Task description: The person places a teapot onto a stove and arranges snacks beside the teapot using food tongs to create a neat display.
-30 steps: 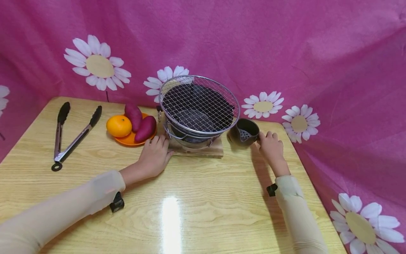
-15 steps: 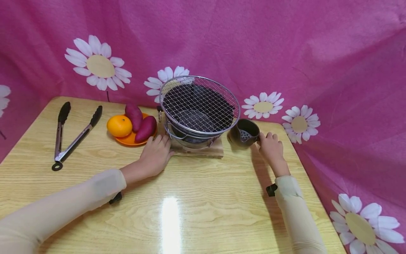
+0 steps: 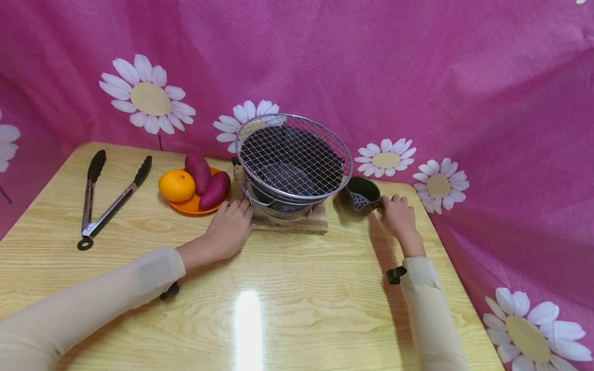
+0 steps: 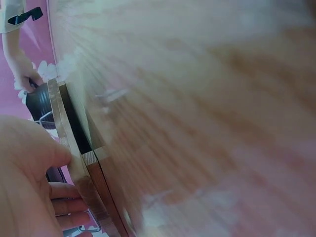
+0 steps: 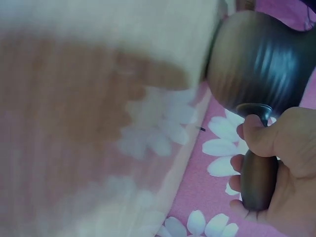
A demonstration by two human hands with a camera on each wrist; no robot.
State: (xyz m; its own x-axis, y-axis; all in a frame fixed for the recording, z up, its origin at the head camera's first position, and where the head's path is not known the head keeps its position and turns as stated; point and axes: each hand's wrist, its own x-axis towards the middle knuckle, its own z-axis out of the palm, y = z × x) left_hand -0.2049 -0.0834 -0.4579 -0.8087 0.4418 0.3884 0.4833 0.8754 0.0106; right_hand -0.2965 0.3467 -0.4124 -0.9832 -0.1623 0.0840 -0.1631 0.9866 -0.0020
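Note:
In the head view a small round grill (image 3: 283,206) with a wire mesh (image 3: 297,159) on top stands on a wooden board (image 3: 297,223). My left hand (image 3: 230,228) holds the board's left front corner, thumb at its front edge; the left wrist view shows the thumb and fingers close against that wooden edge (image 4: 74,148). At the grill's right stands a dark teapot (image 3: 356,198) with a strainer spout and no lid. My right hand (image 3: 399,219) grips its side handle; in the right wrist view the fingers wrap round the handle (image 5: 259,182), thumb near the pot's body (image 5: 256,59).
An orange plate (image 3: 191,207) with a mandarin (image 3: 177,186) and two purple sweet potatoes (image 3: 215,190) sits left of the grill. Spread tongs (image 3: 109,206) lie farther left on the wooden table (image 3: 297,304). A pink flowered cloth (image 3: 306,56) hangs behind.
Both hands keep their places on the board and the teapot handle. The head view has shifted very slightly; the things on the table have not moved.

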